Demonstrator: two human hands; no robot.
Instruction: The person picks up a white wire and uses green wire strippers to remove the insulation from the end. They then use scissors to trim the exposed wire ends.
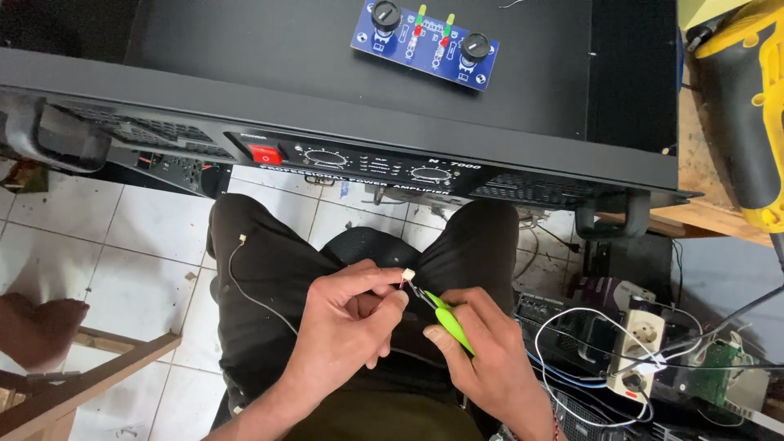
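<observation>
The left hand pinched a small white plastic connector between thumb and forefinger, above the lap; its thin pale wire curved across dark trousers; the right hand had its grip closed round green-handled tweezers, metal tips touching the connector; a black metal amplifier sat on the desk, carrying a blue rectangular circuit board.

circuit board on amplifier, hands below it over lap, power strip right
</observation>
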